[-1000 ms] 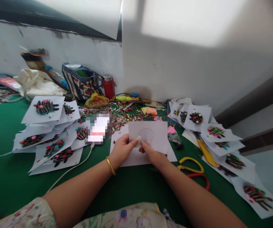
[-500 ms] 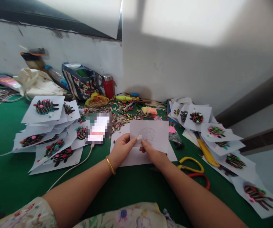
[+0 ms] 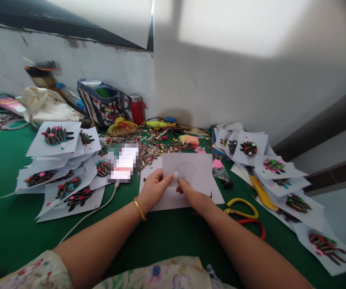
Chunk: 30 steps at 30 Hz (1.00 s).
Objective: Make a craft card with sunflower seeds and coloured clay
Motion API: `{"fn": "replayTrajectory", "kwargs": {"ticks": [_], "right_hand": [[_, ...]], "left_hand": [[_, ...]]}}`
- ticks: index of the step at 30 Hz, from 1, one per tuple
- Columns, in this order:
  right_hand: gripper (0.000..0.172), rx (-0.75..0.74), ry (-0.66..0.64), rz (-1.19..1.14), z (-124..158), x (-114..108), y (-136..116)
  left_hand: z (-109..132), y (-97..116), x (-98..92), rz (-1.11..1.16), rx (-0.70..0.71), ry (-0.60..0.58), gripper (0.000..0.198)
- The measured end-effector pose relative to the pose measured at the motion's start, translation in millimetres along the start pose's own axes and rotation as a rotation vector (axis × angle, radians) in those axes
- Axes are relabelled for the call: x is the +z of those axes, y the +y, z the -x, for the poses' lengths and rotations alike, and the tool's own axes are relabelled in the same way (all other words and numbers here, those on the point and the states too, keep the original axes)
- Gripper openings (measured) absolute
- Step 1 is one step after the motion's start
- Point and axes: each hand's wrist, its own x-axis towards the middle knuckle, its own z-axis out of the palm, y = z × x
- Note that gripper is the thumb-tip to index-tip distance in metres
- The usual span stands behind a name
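Note:
A small white paper card (image 3: 202, 172) with a hedgehog-like outline drawn on it is held up by both hands. My left hand (image 3: 154, 188) grips its lower left, thumb on the front and fingers behind. At the lower edge my right hand (image 3: 193, 196) is closed on the card, its thumb close to the left one. A tiny soft-looking white lump (image 3: 176, 175) shows between the two thumb tips; what it is made of I cannot make out. Beneath lies a larger white sheet (image 3: 163, 204), partly covered by the hands and card.
Finished seed pictures on paper (image 3: 60, 150) are heaped at the left, and more pictures (image 3: 273, 165) at the right. Scissors (image 3: 242, 208) and a yellow-handled tool (image 3: 263, 192) lie right of my hands. A blurred phone (image 3: 124, 164) on a cable is left; scattered seeds (image 3: 151, 150) are behind.
The card has shifted very slightly left and down, and the white lump shows a little more between the thumbs. Both hands keep their grip; the view has moved slightly.

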Motion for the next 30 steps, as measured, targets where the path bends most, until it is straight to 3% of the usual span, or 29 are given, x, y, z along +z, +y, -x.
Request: {"fn": "replayTrajectory", "kwargs": {"ticks": [23, 30], "right_hand": [[0.047, -0.076, -0.069, -0.01, 0.6, 1.5, 5.6], [0.047, -0.082, -0.074, -0.04, 2.6, 2.1, 2.8]], "left_hand": [[-0.4, -3.0, -0.7, 0.126, -0.06, -0.045, 0.039], [1.3, -1.7, -0.9, 0.108, -0.046, -0.007, 0.04]]}}
